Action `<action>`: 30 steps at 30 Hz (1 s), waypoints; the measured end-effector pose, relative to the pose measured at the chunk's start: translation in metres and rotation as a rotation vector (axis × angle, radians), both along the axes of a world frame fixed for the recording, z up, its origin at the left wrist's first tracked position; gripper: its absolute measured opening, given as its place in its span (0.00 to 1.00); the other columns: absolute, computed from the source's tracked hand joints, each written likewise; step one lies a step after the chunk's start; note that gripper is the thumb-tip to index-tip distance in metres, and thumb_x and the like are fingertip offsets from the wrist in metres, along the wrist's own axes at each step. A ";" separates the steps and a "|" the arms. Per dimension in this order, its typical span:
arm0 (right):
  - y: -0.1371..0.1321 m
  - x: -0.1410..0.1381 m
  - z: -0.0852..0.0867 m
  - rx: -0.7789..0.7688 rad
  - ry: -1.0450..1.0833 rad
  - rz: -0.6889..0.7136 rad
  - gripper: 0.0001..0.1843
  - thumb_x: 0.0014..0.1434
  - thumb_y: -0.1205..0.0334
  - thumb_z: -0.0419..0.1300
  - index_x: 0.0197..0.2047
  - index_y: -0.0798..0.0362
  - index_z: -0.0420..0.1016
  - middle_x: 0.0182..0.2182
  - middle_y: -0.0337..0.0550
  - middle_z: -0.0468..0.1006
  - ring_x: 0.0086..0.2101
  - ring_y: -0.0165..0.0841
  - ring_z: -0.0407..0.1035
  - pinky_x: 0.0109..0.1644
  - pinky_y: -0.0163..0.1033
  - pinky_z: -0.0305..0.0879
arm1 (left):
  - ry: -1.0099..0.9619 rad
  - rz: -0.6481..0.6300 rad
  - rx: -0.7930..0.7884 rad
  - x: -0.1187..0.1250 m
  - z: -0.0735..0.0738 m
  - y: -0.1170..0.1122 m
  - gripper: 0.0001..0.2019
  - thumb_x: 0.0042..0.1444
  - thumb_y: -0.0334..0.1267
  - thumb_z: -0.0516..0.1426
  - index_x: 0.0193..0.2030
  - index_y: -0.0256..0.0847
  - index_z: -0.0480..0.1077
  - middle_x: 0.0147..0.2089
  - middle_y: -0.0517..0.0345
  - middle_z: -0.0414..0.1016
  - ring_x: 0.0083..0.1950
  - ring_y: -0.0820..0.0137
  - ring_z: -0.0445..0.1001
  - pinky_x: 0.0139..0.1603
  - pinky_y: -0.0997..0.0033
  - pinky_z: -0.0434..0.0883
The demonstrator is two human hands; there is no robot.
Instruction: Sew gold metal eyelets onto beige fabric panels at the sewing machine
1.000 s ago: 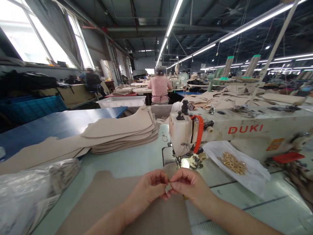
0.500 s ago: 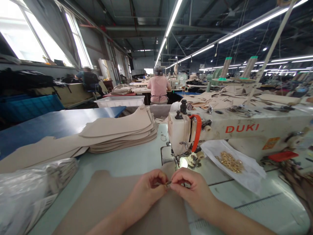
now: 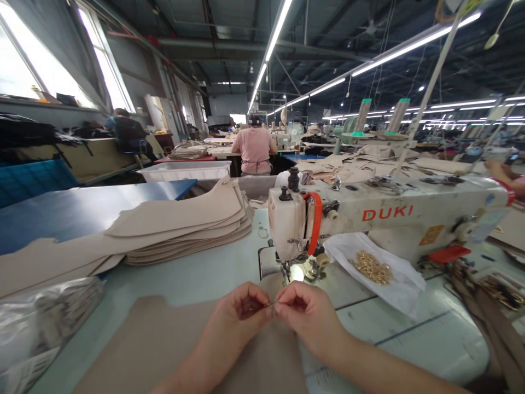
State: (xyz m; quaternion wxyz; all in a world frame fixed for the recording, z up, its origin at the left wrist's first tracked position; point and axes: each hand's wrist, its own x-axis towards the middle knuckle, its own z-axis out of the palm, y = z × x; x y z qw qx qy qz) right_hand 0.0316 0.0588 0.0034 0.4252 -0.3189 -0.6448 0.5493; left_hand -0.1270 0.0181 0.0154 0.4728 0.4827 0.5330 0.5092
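Small piece (image 3: 272, 305), too tiny to identify: between left hand (image 3: 241, 318) and right hand (image 3: 310, 318), both with fingers (image 3: 284, 312) pinching it | over taupe panel (image 3: 172, 331), near sewing machine (image 3: 287, 227) | risk: fingertip-only grip may slip, dropping it; panel, unpinned on worktop (image 3: 197, 276), could skew if forearms drag
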 end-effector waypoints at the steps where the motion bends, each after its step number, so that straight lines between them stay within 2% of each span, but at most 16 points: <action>1: 0.000 0.000 0.001 -0.018 0.012 0.008 0.05 0.48 0.64 0.62 0.24 0.53 0.70 0.24 0.37 0.72 0.27 0.29 0.64 0.32 0.34 0.60 | 0.023 0.013 0.018 0.000 0.000 -0.001 0.10 0.41 0.38 0.65 0.26 0.40 0.67 0.25 0.64 0.69 0.28 0.74 0.66 0.30 0.76 0.63; 5: 0.000 0.004 0.004 -0.093 0.044 0.041 0.05 0.47 0.64 0.64 0.26 0.52 0.70 0.22 0.34 0.72 0.25 0.28 0.64 0.30 0.32 0.59 | 0.109 0.019 0.067 0.000 -0.002 -0.004 0.07 0.45 0.35 0.62 0.28 0.41 0.67 0.27 0.63 0.69 0.30 0.73 0.67 0.31 0.76 0.65; 9: 0.002 0.008 0.006 -0.124 0.019 0.081 0.04 0.48 0.64 0.62 0.30 0.53 0.73 0.23 0.36 0.75 0.26 0.29 0.68 0.32 0.33 0.62 | 0.153 0.030 0.074 -0.002 -0.003 -0.006 0.06 0.46 0.34 0.61 0.28 0.41 0.66 0.28 0.63 0.70 0.30 0.73 0.68 0.31 0.76 0.65; 15: 0.003 0.011 0.007 0.005 -0.132 0.065 0.03 0.51 0.66 0.59 0.28 0.54 0.74 0.21 0.35 0.72 0.24 0.27 0.66 0.29 0.31 0.60 | 0.228 0.029 0.093 -0.001 -0.004 -0.005 0.05 0.46 0.34 0.59 0.29 0.41 0.66 0.29 0.63 0.71 0.30 0.72 0.70 0.32 0.75 0.67; 19: 0.004 0.012 0.007 0.072 -0.223 0.060 0.04 0.49 0.70 0.57 0.26 0.54 0.72 0.19 0.33 0.68 0.22 0.25 0.61 0.25 0.29 0.56 | 0.357 -0.018 0.096 0.000 0.003 -0.007 0.02 0.49 0.35 0.56 0.30 0.41 0.67 0.28 0.63 0.71 0.30 0.71 0.72 0.33 0.74 0.69; 22: 0.009 0.015 0.007 -0.021 -0.213 0.069 0.04 0.48 0.70 0.56 0.26 0.54 0.71 0.18 0.32 0.68 0.21 0.25 0.62 0.24 0.29 0.57 | 0.542 -0.047 0.173 -0.004 0.006 -0.008 0.05 0.55 0.37 0.53 0.37 0.43 0.69 0.37 0.58 0.75 0.42 0.66 0.75 0.45 0.67 0.72; 25: 0.018 0.018 0.009 -0.155 -0.243 0.039 0.04 0.49 0.71 0.56 0.26 0.54 0.70 0.18 0.31 0.68 0.19 0.25 0.64 0.24 0.29 0.60 | 0.839 0.018 0.300 -0.008 0.000 -0.007 0.13 0.57 0.38 0.52 0.48 0.43 0.67 0.51 0.51 0.73 0.54 0.60 0.70 0.56 0.55 0.67; 28: 0.026 0.016 0.014 -0.262 -0.349 0.032 0.05 0.50 0.71 0.55 0.26 0.54 0.70 0.18 0.31 0.70 0.17 0.23 0.64 0.21 0.27 0.59 | 1.084 0.000 0.366 -0.007 -0.009 -0.006 0.16 0.57 0.36 0.50 0.52 0.40 0.66 0.54 0.47 0.71 0.57 0.57 0.67 0.57 0.51 0.66; 30: 0.031 0.012 0.017 -0.288 -0.394 0.062 0.05 0.50 0.72 0.56 0.25 0.55 0.70 0.18 0.32 0.72 0.16 0.23 0.65 0.19 0.27 0.57 | 1.160 -0.006 0.379 -0.004 -0.013 -0.007 0.17 0.58 0.35 0.49 0.54 0.39 0.64 0.53 0.46 0.71 0.56 0.58 0.68 0.56 0.51 0.68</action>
